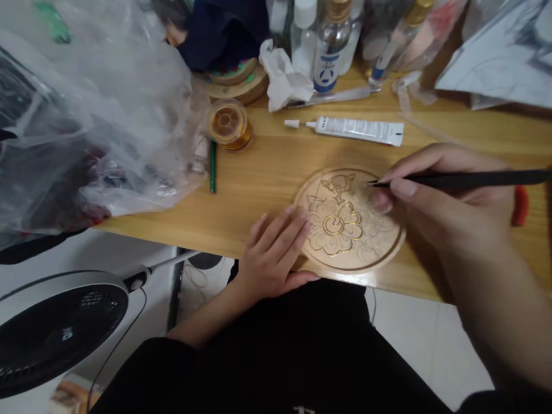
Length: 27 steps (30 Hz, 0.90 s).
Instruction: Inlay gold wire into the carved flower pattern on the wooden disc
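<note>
Soft, rather dim indoor light covers the desk (267, 172), and a dark shadow lies along the left side of the right hand (457, 201) and forearm. Pale glints mark the plastic bag (133, 98) and the desk's near edge. Around the tips of the tweezers (470, 179) detail smears; the black clothing (297, 345) sinks into near-uniform darkness, and shapes stretch toward the corners.

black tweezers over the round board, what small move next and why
Probably guide the tweezers to the sketched lines on the right of the board: the flower is outlined in gold, those lines look bare, and the left hand rests on the left edge.
</note>
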{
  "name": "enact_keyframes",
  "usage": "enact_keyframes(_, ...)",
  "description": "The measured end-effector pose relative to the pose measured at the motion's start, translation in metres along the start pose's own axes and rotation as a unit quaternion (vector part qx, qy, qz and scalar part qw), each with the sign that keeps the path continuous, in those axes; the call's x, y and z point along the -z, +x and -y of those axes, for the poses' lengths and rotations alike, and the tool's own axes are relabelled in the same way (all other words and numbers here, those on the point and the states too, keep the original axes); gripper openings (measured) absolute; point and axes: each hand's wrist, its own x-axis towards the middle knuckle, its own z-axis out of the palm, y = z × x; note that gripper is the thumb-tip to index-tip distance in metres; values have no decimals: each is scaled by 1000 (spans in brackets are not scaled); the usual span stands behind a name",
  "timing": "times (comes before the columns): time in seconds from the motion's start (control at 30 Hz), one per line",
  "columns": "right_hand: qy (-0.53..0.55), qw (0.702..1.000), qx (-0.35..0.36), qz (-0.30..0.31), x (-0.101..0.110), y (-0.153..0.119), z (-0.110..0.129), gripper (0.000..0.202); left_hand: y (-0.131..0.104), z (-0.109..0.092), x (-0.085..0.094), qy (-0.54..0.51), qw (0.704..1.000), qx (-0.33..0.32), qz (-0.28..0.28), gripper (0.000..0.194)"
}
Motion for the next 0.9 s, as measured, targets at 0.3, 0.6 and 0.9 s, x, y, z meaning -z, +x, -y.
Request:
enact_keyframes(0.3, 3, 1000, -21, -1, -4, 2, -6, 5, 3, -1, 1, 13, 1000, 13, 10, 67)
enact_keyframes(0.6, 25, 999, 9, -20, -7, 5, -13, 9, 5, 1, 6, 6, 999, 4, 46, 64)
enact_keyframes(0.9, 32, 999, -22, -9, -8, 6, -12, 8, 5, 0, 3, 2, 1000, 12, 25, 63)
